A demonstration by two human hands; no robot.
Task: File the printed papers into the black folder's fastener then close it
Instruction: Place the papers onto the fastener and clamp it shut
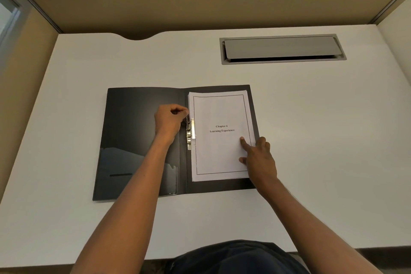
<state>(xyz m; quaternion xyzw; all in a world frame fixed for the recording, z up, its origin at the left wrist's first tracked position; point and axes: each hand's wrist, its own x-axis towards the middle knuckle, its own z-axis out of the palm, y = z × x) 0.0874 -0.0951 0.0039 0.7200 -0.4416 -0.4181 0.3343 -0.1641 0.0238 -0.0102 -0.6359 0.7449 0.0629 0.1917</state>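
Observation:
The black folder lies open and flat on the white desk. A stack of printed papers, top sheet reading "Chapter 6 Learning Experience", rests on its right half. Along the papers' left edge near the spine sits the metal fastener clamp. My left hand is curled at the clamp's upper end, its fingertips pinched on the lever there. My right hand presses down on the papers' lower right part with forefinger and thumb spread.
A grey cable hatch is set into the white desk at the back right. Tan partition walls close off the back and both sides. My dark clothing shows at the desk's near edge.

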